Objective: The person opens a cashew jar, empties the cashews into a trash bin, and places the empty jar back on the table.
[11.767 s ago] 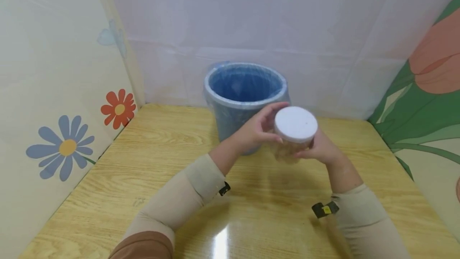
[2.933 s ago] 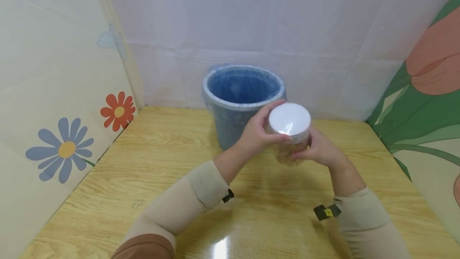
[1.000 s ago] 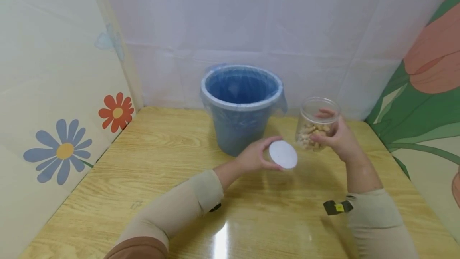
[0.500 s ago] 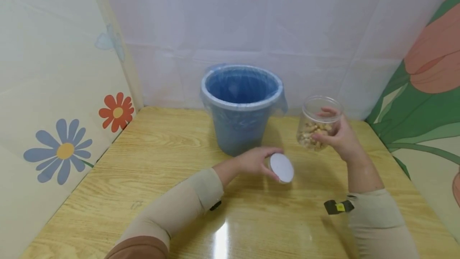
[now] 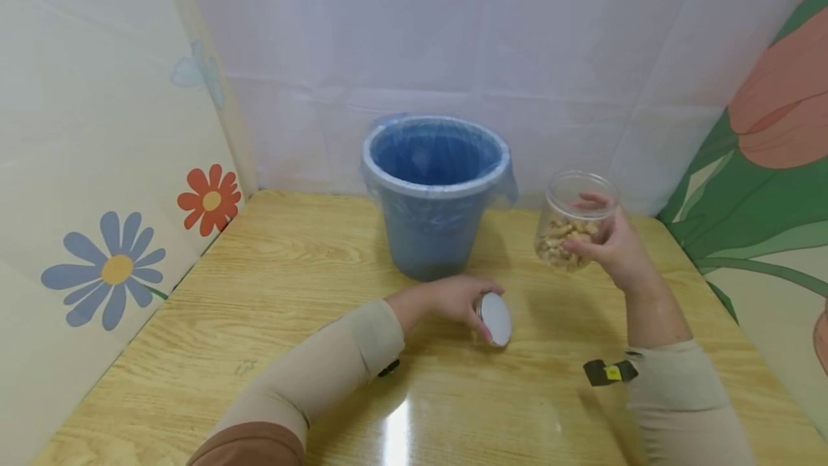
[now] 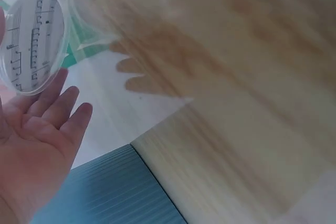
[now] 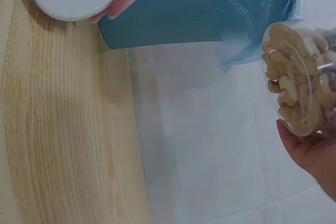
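My left hand [image 5: 458,300] pinches a round white lid [image 5: 496,319] by its edge, tilted nearly on its side low over the table in front of the bin. In the left wrist view the lid's underside [image 6: 35,40] shows printed music notes, with thumb and a finger at its rim and the other fingers spread. My right hand [image 5: 617,247] grips a clear jar [image 5: 576,211] from its right side, held up at the right of the bin. The jar has no lid on, and cashew nuts [image 7: 299,77] fill its lower part.
A blue bin [image 5: 430,229] lined with a thin clear-blue bag stands at the back middle of the wood-grain table [image 5: 291,250]. A white sheet [image 5: 362,27] hangs behind it. Flower-printed panels [image 5: 116,272] flank the table on both sides.
Earlier both hands held the lidded jar together. The lid has come off; my left hand has carried it down toward the table, tilting it, while my right hand has moved the jar right.
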The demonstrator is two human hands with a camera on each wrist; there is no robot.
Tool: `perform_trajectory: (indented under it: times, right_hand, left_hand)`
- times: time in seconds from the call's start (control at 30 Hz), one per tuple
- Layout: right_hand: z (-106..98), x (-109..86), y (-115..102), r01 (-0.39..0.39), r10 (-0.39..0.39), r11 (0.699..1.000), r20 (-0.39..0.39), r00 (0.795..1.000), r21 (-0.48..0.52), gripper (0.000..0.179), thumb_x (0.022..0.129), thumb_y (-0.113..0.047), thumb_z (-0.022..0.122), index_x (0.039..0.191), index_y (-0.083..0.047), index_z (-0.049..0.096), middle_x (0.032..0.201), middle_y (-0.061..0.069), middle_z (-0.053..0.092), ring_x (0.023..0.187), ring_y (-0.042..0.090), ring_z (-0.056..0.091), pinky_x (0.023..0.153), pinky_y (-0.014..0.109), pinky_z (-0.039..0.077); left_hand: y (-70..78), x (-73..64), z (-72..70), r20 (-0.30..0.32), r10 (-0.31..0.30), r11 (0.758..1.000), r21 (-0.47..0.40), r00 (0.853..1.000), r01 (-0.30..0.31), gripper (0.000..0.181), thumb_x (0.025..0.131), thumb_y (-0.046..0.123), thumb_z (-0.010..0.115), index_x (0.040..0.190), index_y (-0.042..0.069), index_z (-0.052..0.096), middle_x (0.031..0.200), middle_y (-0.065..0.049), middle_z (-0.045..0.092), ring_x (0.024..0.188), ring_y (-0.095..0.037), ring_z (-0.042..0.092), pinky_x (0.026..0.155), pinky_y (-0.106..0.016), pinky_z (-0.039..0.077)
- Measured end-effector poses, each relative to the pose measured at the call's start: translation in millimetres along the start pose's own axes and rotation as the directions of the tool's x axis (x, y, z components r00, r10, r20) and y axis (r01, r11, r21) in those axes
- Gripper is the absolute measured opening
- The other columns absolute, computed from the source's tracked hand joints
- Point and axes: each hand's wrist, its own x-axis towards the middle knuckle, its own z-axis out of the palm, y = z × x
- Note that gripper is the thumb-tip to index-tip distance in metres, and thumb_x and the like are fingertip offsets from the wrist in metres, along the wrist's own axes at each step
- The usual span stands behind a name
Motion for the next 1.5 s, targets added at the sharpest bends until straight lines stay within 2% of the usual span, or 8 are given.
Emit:
perform_trajectory:
  times: [0.2, 0.37, 0.53, 0.77, 0.93, 1.07, 1.3, 1.5]
  right_hand:
    - [0.8, 1.0, -2.1, -0.001, 0.001, 1.000, 0.000, 1.000, 0.010, 0.069, 0.075, 0.018, 0.059, 0.130, -0.013, 0.031, 0.122, 0.005, 0.039, 0.096, 0.013, 0.057, 0.073, 0.022, 0.053]
    - [1.1, 1.3, -2.1, 0.005, -0.006, 1.000, 0.008, 1.000, 0.021, 0.069, 0.076, 0.019, 0.058, 0.131, -0.012, 0.030, 0.122, 0.005, 0.039, 0.097, 0.013, 0.056, 0.073, 0.022, 0.053]
    - [1.5, 1.5, -2.1, 0.001, -0.001, 1.000, 0.009, 1.000, 0.013, 0.069, 0.076, 0.018, 0.059, 0.132, -0.010, 0.029, 0.122, 0.005, 0.040, 0.096, 0.013, 0.057, 0.073, 0.022, 0.053]
    - [0.8, 3.5, -3.0, 0.024, -0.024, 0.998, 0.003, 1.000, -0.062, 0.068, 0.077, 0.015, 0.060, 0.134, -0.005, 0.028, 0.123, 0.004, 0.039, 0.090, 0.009, 0.057, 0.066, 0.017, 0.052]
    - [2.3, 3.3, -3.1, 0.013, -0.013, 0.999, 0.014, 1.000, -0.031, 0.067, 0.077, 0.016, 0.060, 0.132, -0.012, 0.032, 0.123, 0.005, 0.038, 0.090, 0.012, 0.059, 0.067, 0.020, 0.053]
    - [3.3, 3.3, -2.3, 0.002, -0.002, 0.999, 0.017, 1.000, -0.033, 0.067, 0.077, 0.015, 0.060, 0.131, -0.014, 0.032, 0.123, 0.006, 0.038, 0.091, 0.012, 0.059, 0.068, 0.020, 0.053]
    - [4.0, 3.7, -1.7, 0.011, -0.011, 0.997, 0.000, 1.000, -0.071, 0.068, 0.077, 0.014, 0.062, 0.134, -0.007, 0.030, 0.122, 0.004, 0.039, 0.090, 0.011, 0.058, 0.067, 0.019, 0.053]
    - [4.1, 5.1, -1.6, 0.016, -0.016, 0.998, 0.000, 1.000, -0.066, 0.070, 0.076, 0.015, 0.061, 0.134, -0.003, 0.027, 0.122, 0.005, 0.039, 0.089, 0.011, 0.058, 0.067, 0.019, 0.053]
  left_hand:
    - [-2.3, -2.0, -0.6, 0.037, -0.011, 1.000, 0.000, 0.999, 0.011, 0.085, 0.060, 0.041, 0.083, 0.131, 0.011, 0.046, 0.128, -0.002, 0.052, 0.115, -0.014, 0.048, 0.099, -0.021, 0.035]
    - [-3.7, -4.4, -1.1, 0.109, 0.019, 1.000, 0.005, 0.994, -0.020, 0.078, 0.059, 0.042, 0.083, 0.125, 0.014, 0.050, 0.116, 0.004, 0.055, 0.106, -0.010, 0.050, 0.091, -0.020, 0.039]
    - [-3.9, -4.6, -0.1, 0.155, 0.021, 1.000, 0.019, 0.988, -0.025, 0.079, 0.060, 0.045, 0.082, 0.126, 0.016, 0.049, 0.118, 0.005, 0.054, 0.108, -0.009, 0.049, 0.092, -0.019, 0.039]
    - [-0.8, -5.1, -0.1, 0.149, -0.005, 0.996, 0.092, 0.989, -0.009, 0.083, 0.061, 0.044, 0.082, 0.129, 0.013, 0.047, 0.124, 0.001, 0.053, 0.114, -0.013, 0.048, 0.096, -0.021, 0.037]
    - [1.1, -6.6, -0.9, 0.132, -0.017, 0.990, 0.138, 0.991, -0.002, 0.083, 0.061, 0.042, 0.083, 0.128, 0.010, 0.047, 0.122, -0.001, 0.054, 0.112, -0.014, 0.050, 0.097, -0.021, 0.037]
    - [0.4, -6.7, -0.8, 0.112, -0.026, 0.988, 0.153, 0.993, 0.009, 0.081, 0.060, 0.042, 0.083, 0.126, 0.010, 0.048, 0.119, 0.000, 0.055, 0.110, -0.013, 0.051, 0.095, -0.020, 0.038]
    - [-3.5, -4.1, 1.5, 0.120, -0.010, 0.985, 0.171, 0.993, -0.011, 0.068, 0.064, 0.043, 0.081, 0.118, 0.012, 0.053, 0.108, 0.004, 0.056, 0.098, -0.008, 0.052, 0.086, -0.018, 0.042]
    - [-5.4, -3.1, 2.9, 0.121, -0.035, 0.986, 0.164, 0.992, 0.015, 0.068, 0.064, 0.043, 0.080, 0.119, 0.014, 0.053, 0.108, 0.005, 0.056, 0.097, -0.007, 0.052, 0.085, -0.018, 0.042]
